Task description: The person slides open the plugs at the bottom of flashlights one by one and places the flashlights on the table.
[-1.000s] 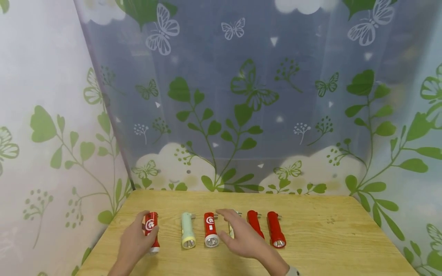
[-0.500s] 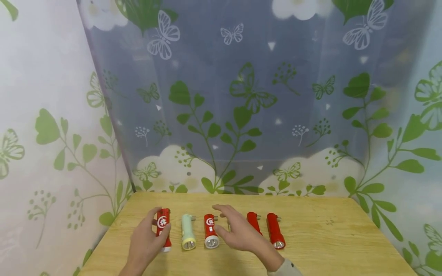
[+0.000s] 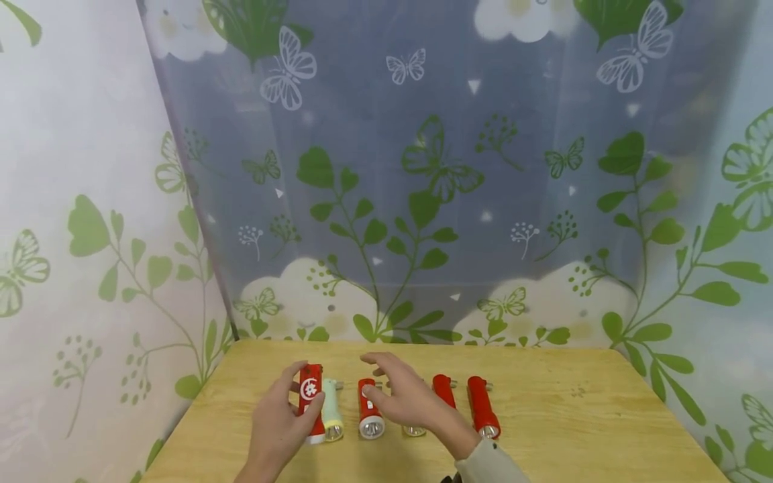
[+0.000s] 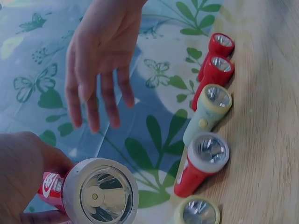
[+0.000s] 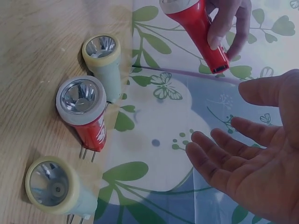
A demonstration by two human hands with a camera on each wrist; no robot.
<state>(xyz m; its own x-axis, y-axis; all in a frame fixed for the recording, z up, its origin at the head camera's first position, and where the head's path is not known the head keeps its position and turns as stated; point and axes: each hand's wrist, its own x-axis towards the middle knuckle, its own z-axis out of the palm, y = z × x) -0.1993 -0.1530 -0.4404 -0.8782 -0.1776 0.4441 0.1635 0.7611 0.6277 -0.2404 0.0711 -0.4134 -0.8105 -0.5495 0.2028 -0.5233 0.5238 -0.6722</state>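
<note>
My left hand [image 3: 279, 417] grips a red flashlight [image 3: 311, 392] with a white rim, lifted so that it overlaps the first pale green flashlight [image 3: 331, 410]. In the left wrist view, the lens of the held flashlight [image 4: 105, 196] faces the camera. My right hand [image 3: 407, 399] hovers with fingers spread and nothing in them. Beneath or beside it lie a red flashlight [image 3: 371, 421] with a white rim and a second pale green flashlight [image 3: 414, 431], largely hidden by this hand. The right wrist view shows the right palm [image 5: 261, 172] apart from the held flashlight.
Two plain red flashlights [image 3: 483, 406] lie at the right end of the row. All lenses in the row point toward me, with prong plugs at the far ends. The wooden table [image 3: 580, 429] meets leaf-and-butterfly printed fabric [image 3: 392, 201] behind and at both sides.
My left hand has carried the red flashlight rightward, from left of the row to beside the first pale green one. The right hand has shifted slightly left, still holding nothing.
</note>
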